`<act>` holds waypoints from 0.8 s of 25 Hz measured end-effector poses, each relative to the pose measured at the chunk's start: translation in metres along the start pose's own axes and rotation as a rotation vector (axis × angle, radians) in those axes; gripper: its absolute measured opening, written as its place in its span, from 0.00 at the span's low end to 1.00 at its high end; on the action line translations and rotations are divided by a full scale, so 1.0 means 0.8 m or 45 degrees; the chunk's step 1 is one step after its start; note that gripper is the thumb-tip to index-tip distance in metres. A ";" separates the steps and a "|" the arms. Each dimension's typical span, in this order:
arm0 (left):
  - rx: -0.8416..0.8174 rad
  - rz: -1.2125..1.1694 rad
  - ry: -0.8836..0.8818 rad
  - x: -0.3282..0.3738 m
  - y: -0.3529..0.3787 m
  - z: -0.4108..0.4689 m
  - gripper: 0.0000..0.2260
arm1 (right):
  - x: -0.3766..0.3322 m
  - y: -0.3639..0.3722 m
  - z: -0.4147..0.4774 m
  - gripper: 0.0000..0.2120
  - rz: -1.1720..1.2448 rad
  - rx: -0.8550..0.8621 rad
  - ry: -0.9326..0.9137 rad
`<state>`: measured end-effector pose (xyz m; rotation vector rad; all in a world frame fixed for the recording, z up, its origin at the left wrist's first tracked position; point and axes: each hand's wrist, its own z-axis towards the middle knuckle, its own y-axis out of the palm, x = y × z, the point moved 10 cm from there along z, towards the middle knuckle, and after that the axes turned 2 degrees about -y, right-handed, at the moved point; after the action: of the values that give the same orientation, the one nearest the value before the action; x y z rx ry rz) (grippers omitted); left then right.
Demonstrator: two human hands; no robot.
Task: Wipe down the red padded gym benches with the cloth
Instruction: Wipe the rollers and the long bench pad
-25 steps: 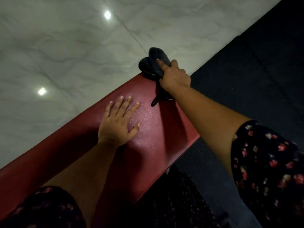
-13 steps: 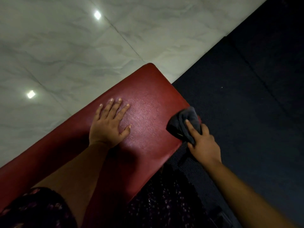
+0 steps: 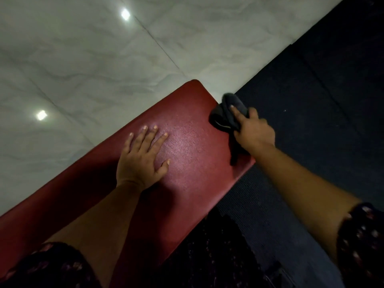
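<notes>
A red padded bench (image 3: pixel 193 113) runs diagonally from the lower left up to the middle of the head view. My left hand (image 3: pixel 143 159) lies flat on its top with fingers spread. My right hand (image 3: pixel 252 132) grips a dark bunched cloth (image 3: pixel 225 112) against the bench's right edge near the far end, the index finger stretched over the cloth. A loose tail of cloth hangs below the hand.
Pale marble floor tiles (image 3: pixel 93 59) with two light reflections fill the left and top. A dark rubber mat (image 3: pixel 322 111) covers the floor to the right of the bench. My dark floral clothing (image 3: pixel 207 256) shows at the bottom.
My right hand swept the cloth from the bench's far corner down the right edge, then back up that edge toward the far end. My left hand stayed flat.
</notes>
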<state>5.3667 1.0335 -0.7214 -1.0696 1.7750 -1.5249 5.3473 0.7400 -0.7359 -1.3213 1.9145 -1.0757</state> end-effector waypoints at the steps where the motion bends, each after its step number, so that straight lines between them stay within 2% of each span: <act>1: -0.010 0.003 0.004 0.001 0.001 0.000 0.32 | -0.020 -0.010 0.020 0.33 0.001 0.013 -0.042; 3: -0.027 0.017 0.006 0.002 0.001 0.002 0.32 | -0.047 -0.022 0.058 0.33 0.079 0.001 -0.039; 5: -0.037 0.020 -0.010 0.001 0.001 0.003 0.32 | -0.051 -0.028 0.087 0.33 0.338 -0.033 0.114; 7: -0.061 0.026 -0.009 0.000 0.003 0.003 0.32 | -0.051 -0.034 0.102 0.33 0.599 0.042 0.264; 9: -0.087 0.033 -0.004 0.000 0.006 0.003 0.32 | -0.072 -0.051 0.107 0.34 0.545 0.125 0.194; 11: -0.095 0.022 -0.005 -0.001 0.007 0.002 0.32 | -0.099 -0.052 0.109 0.36 0.325 0.059 -0.001; 13: -0.098 0.010 -0.003 -0.001 0.009 0.002 0.32 | -0.092 -0.032 0.115 0.37 0.210 -0.064 -0.047; 14: -0.095 0.008 0.001 -0.001 0.009 0.003 0.32 | -0.075 -0.020 0.120 0.37 0.241 -0.142 0.006; 17: -0.069 0.009 0.011 -0.002 0.007 0.003 0.32 | -0.029 0.011 0.132 0.30 0.663 -0.347 0.196; 20: -0.040 0.011 0.025 0.000 0.006 0.002 0.32 | -0.033 0.006 0.118 0.29 0.746 -0.315 -0.023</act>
<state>5.3669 1.0331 -0.7261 -1.0638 1.8200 -1.5124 5.4300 0.7382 -0.7883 -0.7869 2.2684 -0.5445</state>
